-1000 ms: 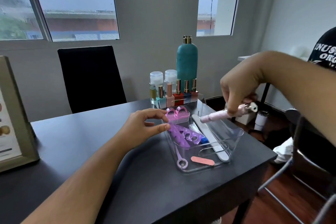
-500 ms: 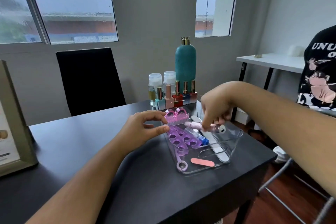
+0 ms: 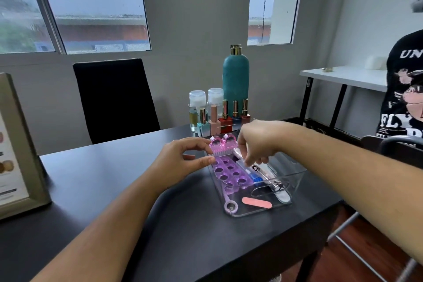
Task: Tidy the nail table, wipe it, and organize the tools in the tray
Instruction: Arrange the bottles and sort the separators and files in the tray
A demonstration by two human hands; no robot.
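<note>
With the left hand (image 3: 183, 162) pinching the rim of the clear tray (image 3: 295, 181) steady, the right hand (image 3: 256, 144), its grip closed on the pink nail pen (image 3: 238, 153), should lay it flat beside the nail file (image 3: 282, 196) just beneath that grip before releasing.

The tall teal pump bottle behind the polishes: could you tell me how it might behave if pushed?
Probably tippy: the tall teal pump bottle stands upright and is narrow for its height. Its matte-looking wall would likely grip well. Its weight is unclear, since it is opaque.
</note>
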